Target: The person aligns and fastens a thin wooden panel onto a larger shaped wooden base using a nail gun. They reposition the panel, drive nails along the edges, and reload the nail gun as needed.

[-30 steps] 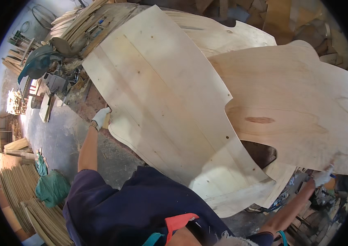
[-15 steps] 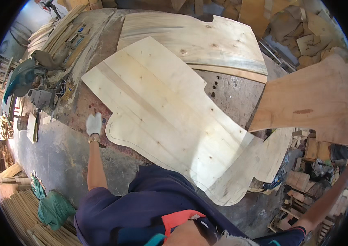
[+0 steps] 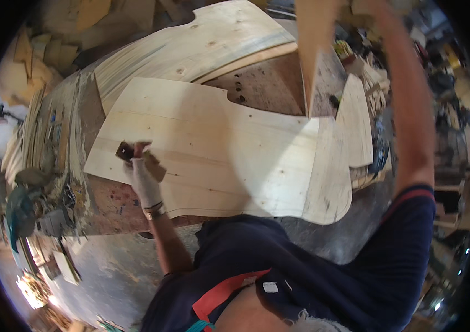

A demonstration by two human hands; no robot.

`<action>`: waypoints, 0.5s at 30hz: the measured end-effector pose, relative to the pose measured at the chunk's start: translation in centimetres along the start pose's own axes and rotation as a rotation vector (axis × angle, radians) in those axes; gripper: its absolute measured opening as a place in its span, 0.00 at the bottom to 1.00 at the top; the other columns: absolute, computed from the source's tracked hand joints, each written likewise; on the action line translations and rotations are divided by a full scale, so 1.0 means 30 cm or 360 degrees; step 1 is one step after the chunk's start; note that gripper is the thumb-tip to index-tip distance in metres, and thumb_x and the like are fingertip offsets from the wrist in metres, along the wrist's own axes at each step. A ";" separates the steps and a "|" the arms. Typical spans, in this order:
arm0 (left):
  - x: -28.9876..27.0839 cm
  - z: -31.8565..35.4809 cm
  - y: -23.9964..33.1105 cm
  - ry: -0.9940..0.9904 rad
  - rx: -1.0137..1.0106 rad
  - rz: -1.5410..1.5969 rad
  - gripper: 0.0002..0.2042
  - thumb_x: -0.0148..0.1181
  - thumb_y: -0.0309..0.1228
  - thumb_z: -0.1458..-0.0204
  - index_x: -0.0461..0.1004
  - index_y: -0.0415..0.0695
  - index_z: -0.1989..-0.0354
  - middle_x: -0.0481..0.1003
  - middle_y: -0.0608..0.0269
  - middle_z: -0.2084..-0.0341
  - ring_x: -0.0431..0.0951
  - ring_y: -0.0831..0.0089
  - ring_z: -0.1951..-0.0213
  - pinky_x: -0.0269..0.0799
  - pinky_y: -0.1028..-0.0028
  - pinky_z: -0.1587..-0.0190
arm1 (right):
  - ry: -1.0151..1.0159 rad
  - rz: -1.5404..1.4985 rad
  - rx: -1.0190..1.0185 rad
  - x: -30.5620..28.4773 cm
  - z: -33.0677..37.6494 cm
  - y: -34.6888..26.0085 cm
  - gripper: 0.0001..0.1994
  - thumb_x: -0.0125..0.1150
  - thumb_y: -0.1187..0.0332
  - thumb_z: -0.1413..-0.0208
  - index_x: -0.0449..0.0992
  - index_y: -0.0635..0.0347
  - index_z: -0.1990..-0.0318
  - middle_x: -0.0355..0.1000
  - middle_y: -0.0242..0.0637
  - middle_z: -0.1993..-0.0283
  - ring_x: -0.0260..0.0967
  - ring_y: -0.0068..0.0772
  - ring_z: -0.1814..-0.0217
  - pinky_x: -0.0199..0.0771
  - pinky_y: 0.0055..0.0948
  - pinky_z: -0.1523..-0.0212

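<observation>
Near panel: the large pale shaped plywood panel [image 3: 218, 149] lies flat on the worn wooden desk [image 3: 268, 83].
Far panel: a second curved plywood panel [image 3: 202, 47] lies behind it.
Left hand [image 3: 142, 174]: rests on the near panel's left edge.
Raised board: a blurred plywood board [image 3: 315, 39] hangs above the desk's right half.
Floor: the grey concrete floor [image 3: 107, 271] lies before the desk.

Pale yellow plywood sheet [image 3: 229, 149], white glove on left hand [image 3: 143, 180], navy shirt [image 3: 312, 271].

Gloved left hand [image 3: 143, 180] stretched forward, right arm raised high, hand unseen
</observation>
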State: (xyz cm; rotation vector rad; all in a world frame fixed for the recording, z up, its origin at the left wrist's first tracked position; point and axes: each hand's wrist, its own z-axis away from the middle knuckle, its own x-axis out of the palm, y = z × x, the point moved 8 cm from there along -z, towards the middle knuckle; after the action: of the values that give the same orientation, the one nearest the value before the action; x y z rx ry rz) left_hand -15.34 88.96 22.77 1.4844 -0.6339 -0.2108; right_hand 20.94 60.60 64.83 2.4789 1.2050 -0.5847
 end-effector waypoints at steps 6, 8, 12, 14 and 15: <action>0.172 -0.047 0.196 -0.0178 0.0188 0.0225 0.29 0.55 0.53 0.35 0.67 0.42 0.36 0.77 0.55 0.48 0.74 0.78 0.73 0.70 0.79 0.72 | 0.0490 -0.0635 -0.0413 0.350 0.071 -0.576 0.19 0.51 0.65 0.38 0.78 0.55 0.42 0.80 0.53 0.53 0.82 0.41 0.53 0.81 0.44 0.51; 0.075 -0.098 0.174 -0.0111 0.0144 0.0265 0.31 0.51 0.58 0.34 0.64 0.47 0.32 0.76 0.58 0.44 0.74 0.78 0.73 0.69 0.80 0.73 | 0.0004 -0.0289 -0.0435 0.555 0.203 -0.731 0.11 0.55 0.63 0.40 0.77 0.56 0.55 0.76 0.44 0.73 0.77 0.42 0.74 0.73 0.45 0.75; -0.123 -0.092 -0.056 0.0056 -0.0342 0.0368 0.34 0.46 0.67 0.37 0.66 0.51 0.37 0.75 0.60 0.44 0.75 0.76 0.74 0.71 0.79 0.74 | -0.0774 -0.0815 -0.0458 0.770 0.611 -0.999 0.06 0.60 0.64 0.48 0.78 0.53 0.72 0.74 0.39 0.82 0.74 0.43 0.81 0.65 0.44 0.85; -0.179 0.004 -0.192 0.0059 -0.0669 0.0472 0.35 0.46 0.70 0.40 0.66 0.51 0.40 0.76 0.61 0.48 0.75 0.74 0.73 0.73 0.76 0.73 | -0.1203 -0.1082 -0.0696 0.768 0.921 -1.166 0.08 0.60 0.60 0.47 0.78 0.53 0.69 0.76 0.40 0.75 0.77 0.41 0.73 0.73 0.42 0.75; -0.203 0.059 -0.269 0.0149 -0.0830 0.0476 0.36 0.47 0.71 0.41 0.67 0.51 0.42 0.77 0.61 0.50 0.75 0.73 0.73 0.73 0.74 0.73 | -0.1218 -0.1060 -0.0906 0.731 1.063 -1.248 0.11 0.58 0.58 0.44 0.77 0.56 0.66 0.75 0.41 0.71 0.78 0.40 0.68 0.77 0.41 0.70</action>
State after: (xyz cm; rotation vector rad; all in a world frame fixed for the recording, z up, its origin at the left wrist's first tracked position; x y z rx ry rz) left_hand -19.28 89.68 13.29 0.8817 -0.6563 -0.0652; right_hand -3.68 82.93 22.47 1.1722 1.5351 -1.0408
